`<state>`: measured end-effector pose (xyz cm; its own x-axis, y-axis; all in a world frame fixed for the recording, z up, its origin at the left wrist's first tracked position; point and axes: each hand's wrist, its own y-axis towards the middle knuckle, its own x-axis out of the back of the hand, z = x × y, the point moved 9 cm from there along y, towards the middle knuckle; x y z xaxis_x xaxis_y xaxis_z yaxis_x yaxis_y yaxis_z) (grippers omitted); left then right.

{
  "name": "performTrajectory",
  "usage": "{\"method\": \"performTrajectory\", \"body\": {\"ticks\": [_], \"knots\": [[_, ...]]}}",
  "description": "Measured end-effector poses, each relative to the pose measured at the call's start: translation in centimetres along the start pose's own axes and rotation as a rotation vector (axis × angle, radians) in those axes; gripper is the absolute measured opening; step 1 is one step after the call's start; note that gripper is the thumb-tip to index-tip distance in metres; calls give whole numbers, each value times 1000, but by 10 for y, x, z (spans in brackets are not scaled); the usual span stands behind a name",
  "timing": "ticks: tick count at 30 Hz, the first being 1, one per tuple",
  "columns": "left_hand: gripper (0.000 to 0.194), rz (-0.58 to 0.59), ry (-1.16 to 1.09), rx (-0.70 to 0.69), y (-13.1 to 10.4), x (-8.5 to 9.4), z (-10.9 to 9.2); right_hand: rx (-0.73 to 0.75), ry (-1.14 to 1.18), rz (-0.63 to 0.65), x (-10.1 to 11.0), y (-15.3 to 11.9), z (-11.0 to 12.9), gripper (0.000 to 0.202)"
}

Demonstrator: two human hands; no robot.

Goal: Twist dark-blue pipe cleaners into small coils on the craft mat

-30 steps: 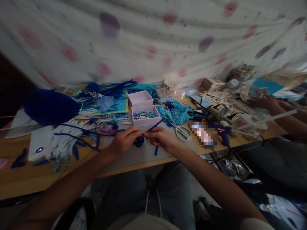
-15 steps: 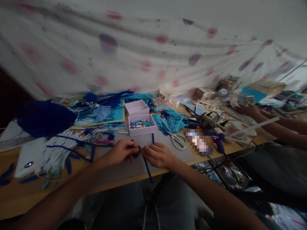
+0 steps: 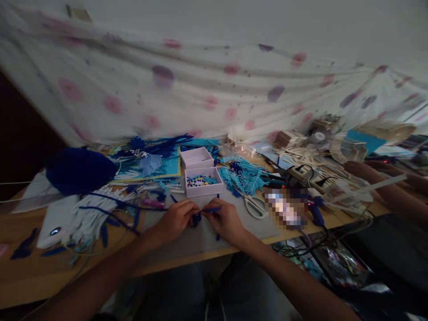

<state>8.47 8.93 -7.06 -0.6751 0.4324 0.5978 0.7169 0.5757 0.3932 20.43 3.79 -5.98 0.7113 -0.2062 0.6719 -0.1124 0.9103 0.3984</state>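
Both hands meet over the grey mat (image 3: 247, 227), fingertips almost touching. My left hand (image 3: 178, 217) is closed in a pinch on a dark blue fuzzy piece (image 3: 196, 219), apparently coiled pipe cleaner. Between the fingers of my right hand (image 3: 228, 221) is a blue pipe cleaner (image 3: 211, 209), its end pointing left towards the other hand. Short blue ends also show above and below the right hand; whether they belong to the same strand I cannot tell. Just behind the hands stands a white box (image 3: 204, 190) holding small beads and turquoise bits.
White-handled scissors (image 3: 254, 207) lie right of the box, by a turquoise beaded fringe (image 3: 242, 176). Further right are a blurred-out phone (image 3: 284, 209), a blue glue gun (image 3: 315, 209) and cables. A dark blue fluffy pad (image 3: 80, 170) is at left. Another person's arms (image 3: 384, 178) reach in at right.
My view has shifted a little. The right hand has turned, and the pipe cleaner that hung down towards the table edge now lies sideways between the hands.
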Motion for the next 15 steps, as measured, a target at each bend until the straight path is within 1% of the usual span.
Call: {"method": "performTrajectory", "body": {"ticks": [2,3,4,5,6,7,8,9,10,11,12,13,14,15], "knots": [[30,133,-214,249,0,-12,18,431,-351,28,-3,-13,35,19],[31,214,-325,363,-3,-20,25,611,-469,40,-8,-23,47,19],[33,283,-419,456,-7,-28,30,738,-544,37,-11,-32,55,19],[35,327,-488,522,-10,-33,33,798,-568,20,-12,-37,58,19],[36,338,-527,557,-12,-36,35,777,-543,1,-11,-37,58,20],[37,308,-541,558,-11,-35,36,678,-465,-21,-7,-31,53,21],[36,257,-537,536,-10,-31,36,510,-341,-52,-1,-22,42,22],[34,182,-511,483,-8,-25,36,295,-176,-80,4,-13,25,22],[31,97,-452,390,-5,-17,32,60,15,-95,5,-6,5,24],[28,31,-354,263,-3,-9,26,-167,214,-90,1,-5,-15,27],[26,-7,-234,122,-3,-3,17,-363,404,-61,-8,-6,-30,31],[25,-22,-113,-11,-4,0,7,-511,570,-14,-20,-9,-39,35],[27,-15,-1,-124,-6,0,-1,-611,698,35,-30,-12,-42,38],[29,5,88,-206,-9,-2,-6,-663,780,73,-36,-14,-42,41]]}}
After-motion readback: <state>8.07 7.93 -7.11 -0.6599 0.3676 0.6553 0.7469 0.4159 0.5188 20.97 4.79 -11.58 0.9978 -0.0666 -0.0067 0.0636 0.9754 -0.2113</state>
